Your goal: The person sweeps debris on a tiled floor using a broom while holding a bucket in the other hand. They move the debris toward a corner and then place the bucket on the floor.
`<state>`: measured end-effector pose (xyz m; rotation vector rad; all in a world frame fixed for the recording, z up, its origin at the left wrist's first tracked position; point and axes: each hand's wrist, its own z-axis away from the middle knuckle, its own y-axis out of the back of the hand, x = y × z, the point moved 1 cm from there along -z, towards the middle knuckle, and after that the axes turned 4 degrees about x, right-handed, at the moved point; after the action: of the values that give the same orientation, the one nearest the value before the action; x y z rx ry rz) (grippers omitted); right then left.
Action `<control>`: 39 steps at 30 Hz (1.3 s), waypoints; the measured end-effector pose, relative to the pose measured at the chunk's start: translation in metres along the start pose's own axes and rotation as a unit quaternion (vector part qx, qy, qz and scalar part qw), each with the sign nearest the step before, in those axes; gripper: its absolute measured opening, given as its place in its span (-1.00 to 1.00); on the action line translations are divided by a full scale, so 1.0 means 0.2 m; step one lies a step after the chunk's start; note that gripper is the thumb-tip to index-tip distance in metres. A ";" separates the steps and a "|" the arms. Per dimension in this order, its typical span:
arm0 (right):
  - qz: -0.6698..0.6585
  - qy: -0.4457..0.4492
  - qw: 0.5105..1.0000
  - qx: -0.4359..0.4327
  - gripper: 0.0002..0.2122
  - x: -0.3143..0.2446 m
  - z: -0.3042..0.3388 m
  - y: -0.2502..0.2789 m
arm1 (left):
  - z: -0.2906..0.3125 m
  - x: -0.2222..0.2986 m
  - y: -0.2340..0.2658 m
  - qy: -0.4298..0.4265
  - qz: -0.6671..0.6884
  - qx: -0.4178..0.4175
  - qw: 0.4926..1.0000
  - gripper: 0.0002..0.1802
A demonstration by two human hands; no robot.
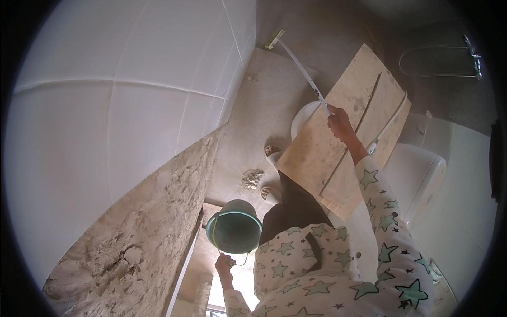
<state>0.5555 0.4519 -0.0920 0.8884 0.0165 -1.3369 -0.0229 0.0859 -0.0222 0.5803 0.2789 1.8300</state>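
My right hand [342, 127] is closed round the end of a long white handle [298, 64]. At its far end is a small yellowish-green and white brush-like head [274, 40], by the tiled wall; its exact kind is hard to make out. Below that hand lies a large wooden board [311, 153] with a dark strip across it. My left hand [225, 268] grips the thin wire handle of a green bucket [235, 232]. The bucket hangs tilted beside my legs, its mouth facing me, and its inside looks dark with no contents that I can make out.
A white rounded rim [302, 117] shows from under the board. To the right stands a white cistern-like fixture [420, 171], with a shower hose and tap [475, 57] beyond. Rubble [252, 178] lies near my feet. White tiles [148, 105] meet rough bare wall [127, 253] on the left.
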 end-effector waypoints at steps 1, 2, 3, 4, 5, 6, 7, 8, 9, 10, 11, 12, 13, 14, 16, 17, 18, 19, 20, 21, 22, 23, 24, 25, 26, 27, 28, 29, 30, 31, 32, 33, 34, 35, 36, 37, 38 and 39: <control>-0.025 0.003 1.000 -0.003 -0.52 -0.01 0.00 -0.01 | 0.00 0.01 -0.01 0.001 -0.004 0.000 1.000 -0.74; -0.051 0.007 0.999 -0.006 -0.49 -0.02 -0.01 -0.03 | 0.00 0.01 -0.02 -0.005 0.004 -0.008 1.000 -0.75; -0.076 0.011 0.997 -0.010 -0.46 -0.04 -0.02 -0.06 | -0.01 0.01 -0.04 -0.006 0.001 -0.011 1.000 -0.74; -0.067 0.004 0.998 -0.009 -0.46 -0.07 -0.04 -0.09 | -0.01 0.02 -0.05 -0.007 -0.001 -0.014 1.000 -0.73; -0.060 -0.006 0.998 -0.009 -0.46 -0.11 -0.05 -0.13 | 0.00 0.03 -0.06 -0.008 -0.008 -0.014 1.000 -0.73; -0.052 -0.015 0.998 -0.010 -0.46 -0.13 -0.06 -0.15 | 0.01 0.03 -0.05 -0.011 -0.013 -0.012 1.000 -0.71; 0.003 0.008 1.000 0.009 -0.49 -0.07 -0.12 -0.15 | 0.01 0.04 -0.05 -0.016 -0.019 -0.014 1.000 -0.70; 0.059 0.031 0.997 0.028 -0.52 0.03 -0.18 -0.13 | 0.01 0.05 -0.05 -0.020 -0.024 -0.017 0.999 -0.69; 0.115 0.056 0.991 0.044 -0.54 0.11 -0.23 -0.11 | 0.01 0.05 -0.03 -0.016 -0.029 -0.013 0.999 -0.68; 0.131 0.075 0.988 0.045 -0.54 0.13 -0.24 -0.06 | 0.00 0.03 -0.01 -0.010 -0.031 -0.008 0.999 -0.67; 0.147 0.094 0.984 0.046 -0.53 0.16 -0.25 0.02 | -0.01 0.01 0.01 -0.005 -0.033 -0.004 0.999 -0.66; 0.133 0.087 0.987 0.036 -0.53 0.13 -0.21 0.05 | -0.01 0.01 0.02 -0.005 -0.027 -0.001 1.000 -0.66; 0.118 0.078 0.990 0.026 -0.52 0.09 -0.17 0.08 | -0.01 0.00 0.02 -0.005 -0.021 0.003 1.000 -0.66; 0.073 0.049 0.996 -0.001 -0.51 -0.03 -0.06 0.08 | 0.02 -0.04 0.03 -0.004 -0.007 0.014 1.000 -0.65; -0.002 0.003 1.000 -0.020 -0.50 -0.07 0.00 0.11 | 0.00 -0.03 -0.01 0.004 -0.014 0.003 1.000 -0.65; -0.034 -0.002 0.999 -0.028 -0.50 -0.06 -0.03 0.09 | 0.00 -0.02 -0.03 0.006 -0.018 -0.002 1.000 -0.66; -0.067 -0.009 0.997 -0.040 -0.50 -0.04 -0.06 0.06 | 0.00 -0.01 -0.05 0.001 -0.018 -0.011 1.000 -0.66; -0.068 -0.006 0.997 -0.037 -0.50 -0.05 -0.06 0.02 | 0.00 0.00 -0.06 -0.004 -0.021 -0.020 1.000 -0.67; -0.069 -0.004 0.997 -0.034 -0.49 -0.07 -0.07 -0.04 | 0.00 0.02 -0.07 -0.008 -0.024 -0.029 0.999 -0.68; -0.070 0.000 0.997 -0.034 -0.48 -0.09 -0.09 -0.08 | 0.00 0.02 -0.06 -0.008 -0.027 -0.025 0.999 -0.68; -0.054 -0.027 0.998 -0.027 -0.49 -0.09 -0.12 -0.11 | 0.01 0.02 -0.04 -0.007 -0.030 -0.021 0.999 -0.69; -0.013 -0.009 1.000 -0.013 -0.49 -0.05 -0.13 -0.09 | 0.01 0.03 -0.03 -0.006 -0.034 -0.017 0.999 -0.69; 0.030 0.012 0.999 -0.004 -0.49 0.01 -0.15 -0.07 | 0.01 0.02 -0.01 -0.005 -0.033 -0.011 0.999 -0.69; 0.074 0.036 0.997 0.008 -0.49 0.02 -0.16 -0.03 | 0.00 0.00 0.00 -0.004 -0.029 -0.006 1.000 -0.70; 0.084 0.043 0.995 0.022 -0.52 0.04 -0.16 0.02 | -0.01 -0.01 0.01 -0.003 -0.026 -0.002 1.000 -0.70; 0.097 0.050 0.993 0.034 -0.55 0.02 -0.12 0.08 | -0.03 -0.05 0.04 -0.010 -0.024 -0.006 1.000 -0.66; 0.109 0.061 0.991 0.041 -0.58 -0.01 -0.08 0.10 | -0.03 -0.08 0.06 -0.017 -0.017 -0.004 1.000 -0.62; 0.087 0.045 0.995 0.030 -0.57 -0.02 -0.05 0.13 | -0.03 -0.08 0.05 -0.024 -0.018 -0.011 0.999 -0.57; 0.065 0.028 0.997 0.018 -0.56 -0.04 -0.01 0.14 | -0.03 -0.08 0.03 -0.020 -0.023 -0.010 1.000 -0.57; 0.041 0.010 0.999 0.011 -0.55 -0.04 0.00 0.16 | -0.04 -0.07 0.01 -0.018 -0.022 -0.018 0.999 -0.57; 0.024 0.017 1.000 0.006 -0.55 -0.03 -0.02 0.15 | -0.04 -0.06 -0.01 -0.016 -0.020 -0.025 0.999 -0.56; 0.008 0.025 1.000 0.000 -0.54 -0.04 -0.06 0.11 | -0.03 -0.06 -0.03 -0.014 -0.019 -0.032 0.999 -0.56; -0.011 0.030 0.999 -0.007 -0.54 -0.05 -0.09 0.06 | -0.01 -0.03 -0.06 -0.009 -0.011 -0.028 1.000 -0.60; -0.002 0.011 1.000 -0.004 -0.53 -0.07 -0.11 0.02 | 0.02 0.01 -0.09 -0.003 -0.004 -0.022 1.000 -0.64; 0.008 -0.006 1.000 -0.002 -0.53 -0.11 -0.14 -0.04 | 0.04 0.03 -0.09 0.002 0.005 -0.016 1.000 -0.68; 0.018 -0.023 1.000 0.000 -0.53 -0.13 -0.15 -0.07 | 0.03 0.02 -0.07 -0.003 -0.005 -0.013 1.000 -0.68; 0.043 -0.025 0.999 -0.001 -0.55 -0.12 -0.15 -0.07 | 0.02 0.00 -0.04 -0.007 -0.014 -0.011 1.000 -0.68; 0.092 0.023 0.995 0.017 -0.53 -0.02 -0.21 -0.06 | 0.02 -0.01 -0.02 -0.012 -0.021 -0.008 1.000 -0.69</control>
<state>0.5631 0.4796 -0.1256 0.9267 -0.0523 -1.1472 -0.0166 0.0858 -0.0215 0.5807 0.2595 1.7825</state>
